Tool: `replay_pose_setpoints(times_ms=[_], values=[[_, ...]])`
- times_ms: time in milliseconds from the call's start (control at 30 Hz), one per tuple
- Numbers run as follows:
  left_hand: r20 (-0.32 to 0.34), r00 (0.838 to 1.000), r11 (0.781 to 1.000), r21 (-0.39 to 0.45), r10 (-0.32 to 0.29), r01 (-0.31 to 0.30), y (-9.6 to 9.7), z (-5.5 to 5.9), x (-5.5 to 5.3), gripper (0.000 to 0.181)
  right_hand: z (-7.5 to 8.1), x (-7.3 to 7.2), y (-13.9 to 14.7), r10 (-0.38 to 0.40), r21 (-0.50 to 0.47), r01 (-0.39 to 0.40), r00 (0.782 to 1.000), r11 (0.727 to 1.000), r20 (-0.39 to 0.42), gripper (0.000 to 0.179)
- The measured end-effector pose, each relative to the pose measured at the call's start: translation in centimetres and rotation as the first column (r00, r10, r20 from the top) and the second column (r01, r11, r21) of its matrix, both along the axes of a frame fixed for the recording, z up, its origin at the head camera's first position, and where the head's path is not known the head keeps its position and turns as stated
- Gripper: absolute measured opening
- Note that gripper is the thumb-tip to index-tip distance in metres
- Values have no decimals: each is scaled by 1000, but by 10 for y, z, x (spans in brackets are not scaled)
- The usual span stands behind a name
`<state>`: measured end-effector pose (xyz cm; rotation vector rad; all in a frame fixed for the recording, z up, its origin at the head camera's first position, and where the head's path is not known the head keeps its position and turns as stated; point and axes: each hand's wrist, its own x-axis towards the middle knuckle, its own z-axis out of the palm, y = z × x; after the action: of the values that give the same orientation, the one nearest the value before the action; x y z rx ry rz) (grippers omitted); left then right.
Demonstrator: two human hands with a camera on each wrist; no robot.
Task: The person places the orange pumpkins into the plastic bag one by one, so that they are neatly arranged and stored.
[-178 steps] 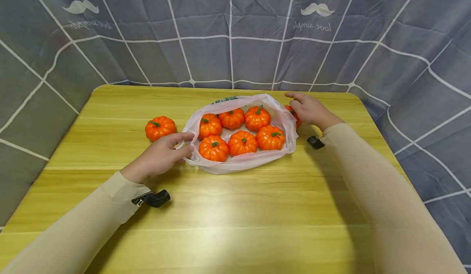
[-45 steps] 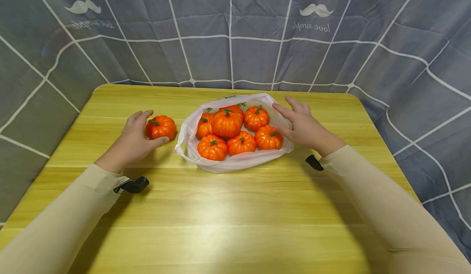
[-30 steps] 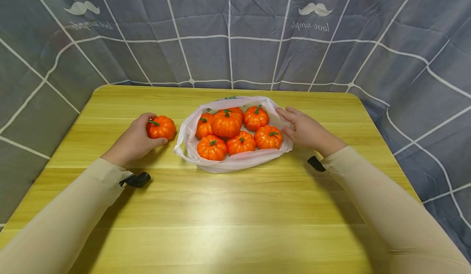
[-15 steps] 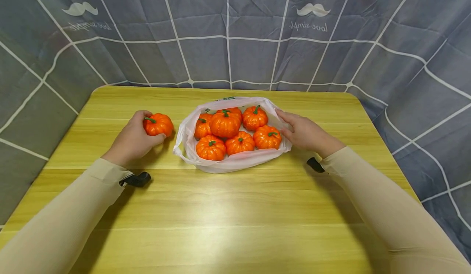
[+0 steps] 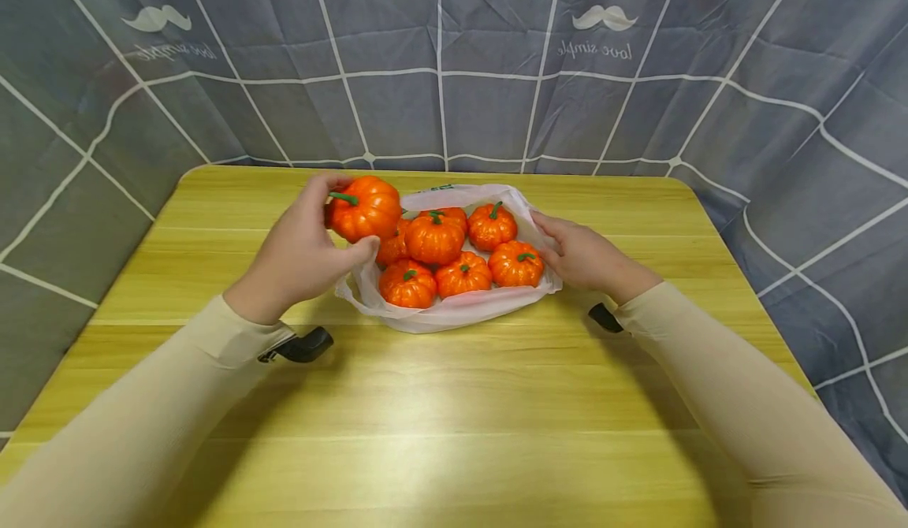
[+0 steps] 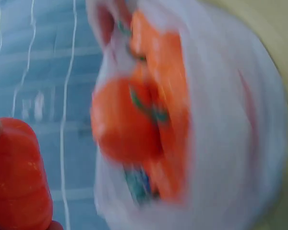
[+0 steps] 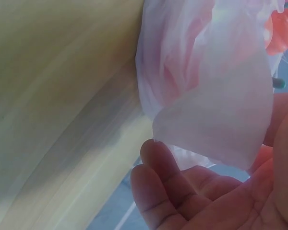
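Observation:
My left hand [image 5: 298,252] holds a small orange toy pumpkin [image 5: 367,210] with a green stem, raised above the left end of a white plastic bag [image 5: 454,319]. Thumb and fingers grip the pumpkin from its left side. Inside the open bag sit several similar pumpkins [image 5: 463,274], one of them lying on top of the others [image 5: 434,238]. My right hand [image 5: 589,256] pinches the bag's right rim; in the right wrist view the bag's thin edge [image 7: 221,120] runs between thumb and fingers. The left wrist view is blurred, with the held pumpkin [image 6: 19,177] at its left edge.
Bag and hands are over a yellow wood-grain table [image 5: 440,425]. A grey curtain [image 5: 489,110] with white grid lines hangs behind the table and along both sides. A black wrist strap piece [image 5: 305,345] sticks out below the left sleeve.
My left hand took hold of the pumpkin left of the bag, lifted it and carried it right, over the bag. Earlier, another pumpkin went from right of the bag onto the pile.

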<state>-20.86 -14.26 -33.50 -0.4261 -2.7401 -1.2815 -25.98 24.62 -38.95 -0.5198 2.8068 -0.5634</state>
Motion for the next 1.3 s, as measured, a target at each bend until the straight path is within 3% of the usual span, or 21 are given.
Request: replay_pose_setpoints(times_ms=[100, 233, 467, 733, 1033, 1100, 1300], values=[[-25, 995, 995, -18, -98, 98, 32, 4, 1, 75, 1, 1, 0, 9, 0, -9, 1000, 1000, -7, 69], [-49, 982, 980, -82, -184, 179, 73, 6, -5, 74, 1, 2, -1, 10, -4, -10, 1000, 1000, -14, 68], [-57, 967, 935, -277, -247, 222, 118, -5, -28, 75, -1, 0, -4, 31, -18, -31, 999, 999, -23, 68], [-41, 964, 853, -476, -263, 212, 136, -19, -51, 73, 0, 1, -3, 21, -5, -22, 1000, 1000, -16, 68], [16, 975, 794, -578, -220, 189, 143, -25, -56, 79, -1, -1, -2, 15, -4, -15, 1000, 1000, -5, 67], [22, 977, 783, -595, -212, 183, 144, -25, -56, 79, -1, -1, -1, 16, -4, -16, 1000, 1000, -1, 67], [33, 980, 777, -605, -194, 174, 146, -25, -58, 73, -2, -2, 0, 25, 0, -25, 1000, 1000, 2, 66]])
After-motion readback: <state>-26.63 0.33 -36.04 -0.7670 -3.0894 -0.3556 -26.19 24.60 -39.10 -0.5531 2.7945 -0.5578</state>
